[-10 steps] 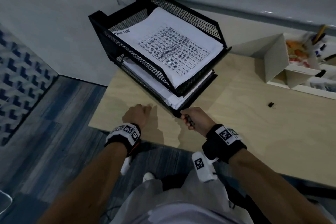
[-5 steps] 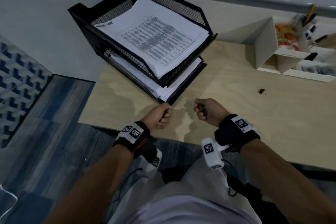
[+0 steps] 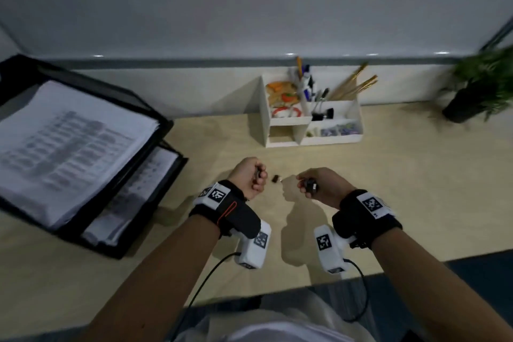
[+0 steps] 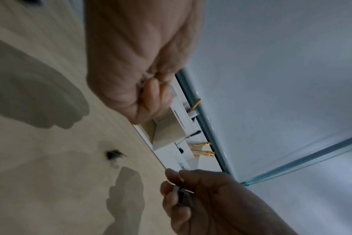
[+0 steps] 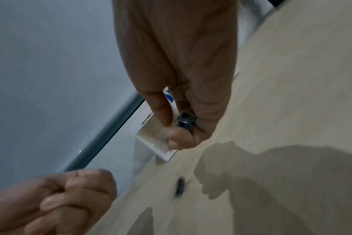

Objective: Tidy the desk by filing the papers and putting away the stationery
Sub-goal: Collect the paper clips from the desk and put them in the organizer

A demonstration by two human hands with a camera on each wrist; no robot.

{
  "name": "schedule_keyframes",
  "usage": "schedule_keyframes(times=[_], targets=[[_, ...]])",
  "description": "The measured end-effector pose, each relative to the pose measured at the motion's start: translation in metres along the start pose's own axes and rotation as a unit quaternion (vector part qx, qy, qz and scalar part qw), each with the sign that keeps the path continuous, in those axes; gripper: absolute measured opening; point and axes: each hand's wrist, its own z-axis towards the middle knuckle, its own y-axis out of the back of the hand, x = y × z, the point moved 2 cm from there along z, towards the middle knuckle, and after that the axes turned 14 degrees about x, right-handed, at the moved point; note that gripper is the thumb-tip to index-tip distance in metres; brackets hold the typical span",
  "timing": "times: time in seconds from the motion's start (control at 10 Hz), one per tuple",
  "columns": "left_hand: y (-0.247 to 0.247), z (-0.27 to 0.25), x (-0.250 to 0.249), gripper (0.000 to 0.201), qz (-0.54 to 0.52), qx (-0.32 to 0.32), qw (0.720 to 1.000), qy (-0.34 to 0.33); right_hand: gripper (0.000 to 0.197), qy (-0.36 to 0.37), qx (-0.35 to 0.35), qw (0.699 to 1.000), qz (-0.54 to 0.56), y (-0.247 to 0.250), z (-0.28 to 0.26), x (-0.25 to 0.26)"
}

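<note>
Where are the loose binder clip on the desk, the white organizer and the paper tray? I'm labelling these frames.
loose binder clip [image 3: 275,178]: head view, on its black body.
white organizer [image 3: 265,111]: head view, on its left side wall.
paper tray [image 3: 163,130]: head view, on the upper tier's front rim.

You are at an office desk. The pale wooden surface [image 3: 416,175] carries a black two-tier mesh paper tray [image 3: 163,130] stacked with printed sheets [image 3: 69,144] on your left. At the back stands a white desktop organiser [image 3: 286,122] holding pens [image 3: 306,83], gold pencils [image 3: 352,86], binder clips [image 3: 322,114] and other small stationery. A potted plant [image 3: 483,89] sits at the far right corner, a plain grey-white wall [image 3: 249,3] rises behind, and dark patterned flooring [image 3: 483,269] shows below the edge
</note>
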Motion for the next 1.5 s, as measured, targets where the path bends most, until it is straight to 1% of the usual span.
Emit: schedule_keyframes(times=[0.1, 0.2, 0.3, 0.4, 0.5, 0.6, 0.7, 0.8, 0.9, 1.0, 1.1, 1.2, 1.3, 1.4, 1.5], targets=[[-0.031, 0.042, -0.005, 0.038, -0.029, -0.069, 0.997, 0.016, 0.021, -0.004, -0.064, 0.996, -0.061, 0.053, 0.009, 0.028], [-0.065, 0.082, -0.009, 0.039, -0.054, -0.075, 0.995, 0.044, 0.026, 0.001, -0.094, 0.989, -0.116, 0.094, 0.025, 0.061], [-0.096, 0.115, -0.015, 0.039, -0.08, -0.077, 0.993, 0.048, 0.026, -0.018, -0.096, 0.978, -0.185, 0.119, 0.042, 0.087], [-0.124, 0.141, -0.026, 0.04, -0.122, -0.08, 0.989, 0.037, 0.015, -0.021, -0.082, 0.947, -0.31, 0.139, 0.062, 0.104], [-0.138, 0.168, -0.037, 0.041, -0.182, -0.084, 0.98, 0.014, 0.012, -0.048, -0.076, 0.976, -0.197, 0.147, 0.077, 0.114], [-0.139, 0.185, -0.047, 0.038, -0.193, -0.118, 0.974, 0.007, 0.021, -0.05, -0.079, 0.971, -0.219, 0.153, 0.087, 0.122], [-0.142, 0.191, -0.058, 0.028, -0.178, -0.161, 0.971, -0.003, 0.016, -0.059, -0.068, 0.95, -0.298, 0.155, 0.095, 0.126], [-0.144, 0.192, -0.063, 0.034, -0.163, -0.153, 0.975, -0.001, 0.027, -0.061, -0.064, 0.928, -0.363, 0.157, 0.095, 0.128], [-0.145, 0.194, -0.065, 0.044, -0.188, -0.129, 0.974, -0.016, 0.026, -0.057, -0.062, 0.927, -0.366, 0.158, 0.1, 0.127], [-0.142, 0.187, -0.064, 0.043, -0.15, -0.122, 0.981, -0.034, 0.025, -0.045, -0.056, 0.944, -0.322, 0.159, 0.104, 0.122], [-0.136, 0.178, -0.06, 0.044, -0.11, -0.097, 0.989, -0.035, 0.015, -0.043, -0.053, 0.946, -0.317, 0.155, 0.1, 0.117], [-0.132, 0.165, -0.058, 0.035, -0.012, -0.083, 0.996, -0.018, 0.026, -0.03, -0.08, 0.915, -0.393, 0.15, 0.091, 0.115], [-0.125, 0.148, -0.051, 0.035, 0.083, -0.074, 0.994, 0.018, 0.031, 0.033, -0.154, 0.874, -0.459, 0.142, 0.076, 0.109], [-0.111, 0.128, -0.042, 0.031, 0.153, -0.043, 0.986, 0.046, 0.024, 0.143, -0.186, 0.854, -0.465, 0.12, 0.062, 0.093], [-0.078, 0.101, -0.03, 0.029, 0.21, -0.099, 0.972, 0.037, 0.017, 0.174, -0.139, 0.852, -0.473, 0.086, 0.051, 0.068]])
